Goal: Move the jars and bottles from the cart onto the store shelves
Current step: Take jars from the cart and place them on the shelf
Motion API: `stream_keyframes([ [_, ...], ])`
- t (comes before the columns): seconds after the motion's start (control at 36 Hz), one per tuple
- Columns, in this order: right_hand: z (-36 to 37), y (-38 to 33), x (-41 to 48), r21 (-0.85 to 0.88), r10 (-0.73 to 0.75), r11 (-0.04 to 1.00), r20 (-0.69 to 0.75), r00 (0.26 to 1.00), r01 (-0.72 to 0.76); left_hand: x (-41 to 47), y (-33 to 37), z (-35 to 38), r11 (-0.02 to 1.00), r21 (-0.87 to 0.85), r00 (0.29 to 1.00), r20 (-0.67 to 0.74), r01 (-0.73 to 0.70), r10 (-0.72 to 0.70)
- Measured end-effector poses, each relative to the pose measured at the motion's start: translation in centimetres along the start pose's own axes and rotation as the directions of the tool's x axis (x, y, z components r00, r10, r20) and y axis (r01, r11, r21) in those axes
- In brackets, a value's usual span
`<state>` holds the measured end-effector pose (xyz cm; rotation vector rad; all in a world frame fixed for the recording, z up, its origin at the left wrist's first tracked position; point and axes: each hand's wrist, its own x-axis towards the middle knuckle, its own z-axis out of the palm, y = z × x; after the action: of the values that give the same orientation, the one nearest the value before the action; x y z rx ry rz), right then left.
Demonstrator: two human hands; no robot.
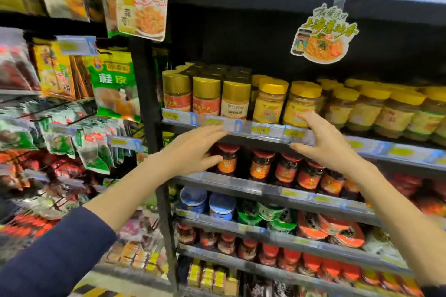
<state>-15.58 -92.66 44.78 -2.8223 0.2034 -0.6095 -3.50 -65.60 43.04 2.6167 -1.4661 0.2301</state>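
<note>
The left hand (193, 149) and right hand (325, 144) hover spread, holding nothing, before clear yellow-lidded jars (301, 103). These look rigid, smooth, weighty and breakable, so are best gripped round the body.

Single view, head-worn, wide-angle. Facing forward and slightly downward at store shelves (241, 184). Close range: left hand (193, 149) and right hand (330, 144) at their front edge.

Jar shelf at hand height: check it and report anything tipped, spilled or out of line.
Nothing stands out. The gold-lidded jars and yellow-lidded jars stand upright in rows with lids on; no spill shows. Motion blur hides fine detail.
</note>
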Motion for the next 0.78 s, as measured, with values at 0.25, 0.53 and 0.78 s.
stream_keyframes([
  [0.25,7.4,-10.6,-2.3,-0.096,-0.065,0.99,0.339,0.939,0.103,-11.2,-5.8,0.4,0.983,0.041,0.973,0.138,0.179,-0.183],
  [0.53,16.4,-25.7,-0.3,0.056,-0.372,0.91,0.55,0.747,0.411,-27.0,-13.4,1.6,0.844,0.073,0.824,0.188,0.531,-0.534],
  [0.78,25.6,-39.0,3.5,0.204,-0.569,0.766,0.658,0.494,0.61,-37.8,-19.5,2.9,0.611,0.115,0.575,0.242,0.783,-0.782],
])
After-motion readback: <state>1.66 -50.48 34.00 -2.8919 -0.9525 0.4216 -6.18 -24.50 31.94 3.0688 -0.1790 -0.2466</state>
